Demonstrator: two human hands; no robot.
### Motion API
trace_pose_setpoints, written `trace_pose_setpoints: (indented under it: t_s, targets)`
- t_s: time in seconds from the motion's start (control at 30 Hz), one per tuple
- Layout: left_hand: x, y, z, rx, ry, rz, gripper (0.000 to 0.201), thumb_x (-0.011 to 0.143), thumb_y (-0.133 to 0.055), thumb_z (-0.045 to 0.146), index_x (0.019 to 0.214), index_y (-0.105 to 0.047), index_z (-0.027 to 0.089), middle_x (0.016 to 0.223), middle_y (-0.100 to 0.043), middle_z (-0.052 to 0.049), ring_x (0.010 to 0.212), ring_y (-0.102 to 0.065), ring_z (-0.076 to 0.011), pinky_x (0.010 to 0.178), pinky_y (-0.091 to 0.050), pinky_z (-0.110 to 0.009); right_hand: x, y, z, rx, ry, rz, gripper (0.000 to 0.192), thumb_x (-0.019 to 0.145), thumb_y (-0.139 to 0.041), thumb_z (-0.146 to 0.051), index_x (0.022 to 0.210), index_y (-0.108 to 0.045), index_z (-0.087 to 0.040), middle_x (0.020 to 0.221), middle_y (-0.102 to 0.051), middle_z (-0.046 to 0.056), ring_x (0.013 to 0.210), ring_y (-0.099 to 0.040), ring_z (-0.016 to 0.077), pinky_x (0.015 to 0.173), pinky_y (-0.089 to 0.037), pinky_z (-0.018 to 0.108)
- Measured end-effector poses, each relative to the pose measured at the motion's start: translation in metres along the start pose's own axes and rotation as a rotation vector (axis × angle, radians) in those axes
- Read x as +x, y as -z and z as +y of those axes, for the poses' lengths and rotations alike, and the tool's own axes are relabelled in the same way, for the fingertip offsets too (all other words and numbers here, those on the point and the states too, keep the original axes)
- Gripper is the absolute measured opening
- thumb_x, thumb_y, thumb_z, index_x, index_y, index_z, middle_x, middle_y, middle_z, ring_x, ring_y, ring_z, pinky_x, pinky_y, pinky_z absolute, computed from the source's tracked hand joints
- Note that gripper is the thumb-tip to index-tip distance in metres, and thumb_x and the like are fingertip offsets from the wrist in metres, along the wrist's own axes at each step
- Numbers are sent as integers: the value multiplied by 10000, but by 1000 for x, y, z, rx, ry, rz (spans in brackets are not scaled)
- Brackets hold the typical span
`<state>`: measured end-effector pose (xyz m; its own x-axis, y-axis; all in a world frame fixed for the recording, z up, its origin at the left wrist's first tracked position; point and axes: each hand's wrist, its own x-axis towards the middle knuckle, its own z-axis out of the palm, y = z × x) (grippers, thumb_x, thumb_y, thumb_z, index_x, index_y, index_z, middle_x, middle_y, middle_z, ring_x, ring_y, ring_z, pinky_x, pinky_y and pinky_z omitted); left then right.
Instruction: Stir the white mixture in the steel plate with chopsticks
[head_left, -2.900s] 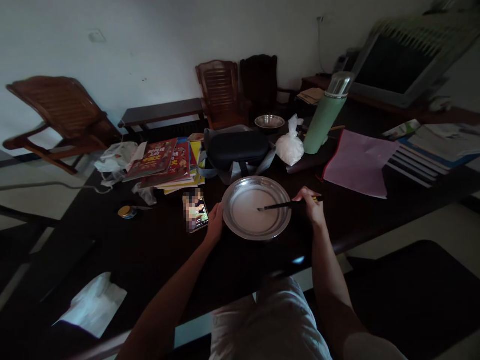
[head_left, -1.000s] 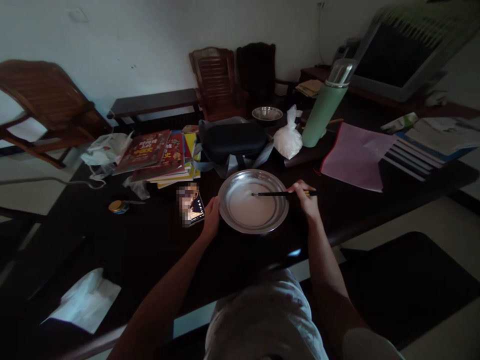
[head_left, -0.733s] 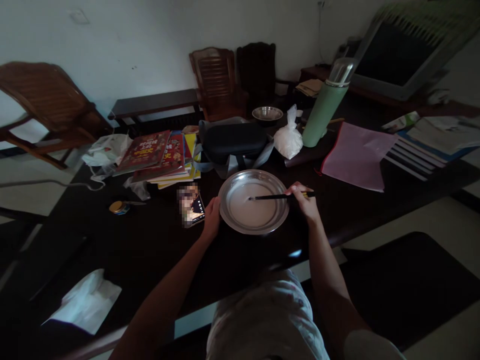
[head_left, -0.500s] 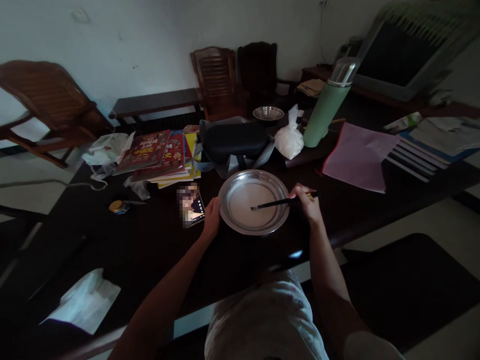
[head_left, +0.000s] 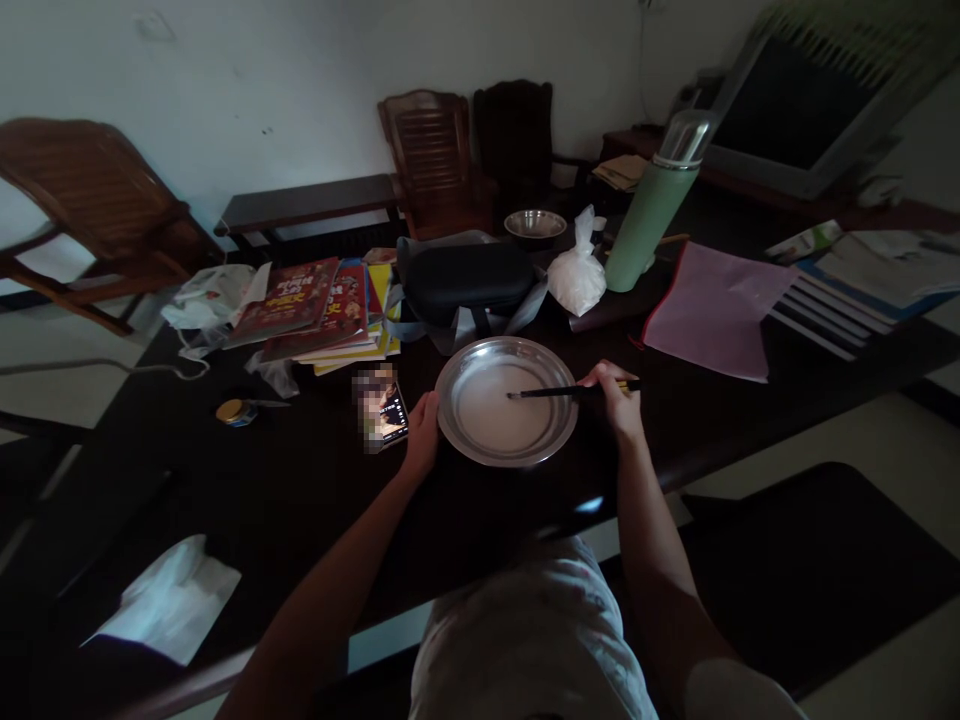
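A shallow metal basin (head_left: 506, 458) with cloudy whitish liquid (head_left: 499, 415) in it stands on the dark table. At its left rim is my left hand (head_left: 424, 430), closed against the edge with the thumb uppermost; its other fingers are partly hidden. My right hand (head_left: 616, 398) grips black chopsticks (head_left: 551, 392) with gold-coloured bands near the top. They slant leftward over the right rim, their tips at the liquid near the middle of the basin. A lit phone (head_left: 388, 408) lies just left of my left hand.
Behind the basin are a black case (head_left: 469, 278), a knotted bag of white powder (head_left: 577, 275) and a tall green flask (head_left: 649, 225). Books (head_left: 300, 305) lie left, beside a small gold-lidded jar (head_left: 236, 412). A pink pouch (head_left: 709, 310) is at right; a tissue (head_left: 169, 600) lies front left.
The chopstick tips have shifted slightly right and away from me within the basin, and the chopsticks lie flatter. My left hand stays at the rim. The phone's picture differs.
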<state>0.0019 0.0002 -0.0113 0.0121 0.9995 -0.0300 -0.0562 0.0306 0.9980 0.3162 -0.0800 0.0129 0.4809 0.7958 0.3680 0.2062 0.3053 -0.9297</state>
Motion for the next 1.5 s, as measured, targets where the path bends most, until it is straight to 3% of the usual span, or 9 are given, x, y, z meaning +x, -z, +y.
trace_pose_setpoints:
  t_s: [0.17, 0.33, 0.5, 0.63, 0.8, 0.97, 1.07, 1.27, 1.5]
  targets:
    - [0, 0, 0, 12, -12, 5, 668, 768, -785, 850, 665, -537, 238, 645, -427, 53, 643, -375, -141, 584, -351, -270, -1, 0, -2, 6, -44, -112, 608, 871, -750, -821, 602, -743, -276, 669, -741, 33, 688, -707, 230, 757, -577, 404]
    - [0, 1, -1, 16, -14, -6, 677, 763, -779, 862, 665, -521, 244, 645, -406, 53, 647, -372, -146, 580, -344, -275, 0, 1, -1, 14, -7, 20, 625, 896, -722, -816, 574, -710, -280, 620, -706, 21, 667, -685, 227, 774, -576, 412]
    - [0, 0, -1, 10, 13, 5, 636, 832, -756, 824, 695, -539, 242, 665, -419, 50, 647, -388, -151, 587, -362, -277, 1, 0, -1, -12, -35, -102, 605, 865, -750, -825, 605, -733, -280, 678, -745, 29, 707, -709, 235, 775, -580, 412]
    - [0, 0, 0, 6, -6, -2, 647, 793, -779, 836, 685, -552, 240, 662, -432, 49, 653, -387, -151, 596, -376, -279, 2, 0, 0, 1, -12, 7, 661, 886, -688, -867, 578, -699, -282, 612, -684, 23, 651, -663, 223, 758, -569, 416]
    - [0, 1, 0, 2, -10, -4, 657, 801, -790, 840, 693, -553, 237, 663, -440, 51, 659, -401, -149, 610, -390, -275, 1, 0, -1, 2, -52, -125, 619, 845, -758, -853, 612, -755, -280, 690, -747, 35, 706, -700, 233, 762, -564, 405]
    - [-1, 1, 0, -2, 15, -2, 613, 851, -789, 785, 703, -575, 230, 669, -464, 44, 655, -404, -149, 599, -382, -271, 0, 1, -1, 32, -34, -14, 624, 883, -734, -833, 593, -739, -281, 628, -712, 17, 657, -673, 215, 747, -556, 390]
    - [-1, 1, 0, -2, 24, 7, 602, 881, -773, 773, 709, -584, 228, 667, -459, 45, 646, -403, -147, 588, -370, -270, 0, 1, 0, 46, -53, -105, 606, 881, -751, -817, 601, -751, -281, 643, -721, 19, 664, -688, 218, 750, -566, 390]
    - [0, 0, 0, -3, -4, -2, 681, 813, -781, 848, 670, -524, 233, 642, -414, 58, 636, -389, -137, 571, -362, -262, 0, 0, 1, 16, -18, -19, 617, 895, -729, -822, 607, -745, -276, 648, -730, 20, 671, -690, 215, 754, -570, 386]
    - [-1, 0, 0, -12, 13, -11, 716, 711, -796, 906, 713, -558, 231, 646, -432, 63, 632, -391, -131, 557, -355, -253, 0, -1, -1, 12, -46, -53, 603, 851, -768, -834, 625, -770, -275, 671, -756, 23, 706, -722, 222, 756, -574, 379]
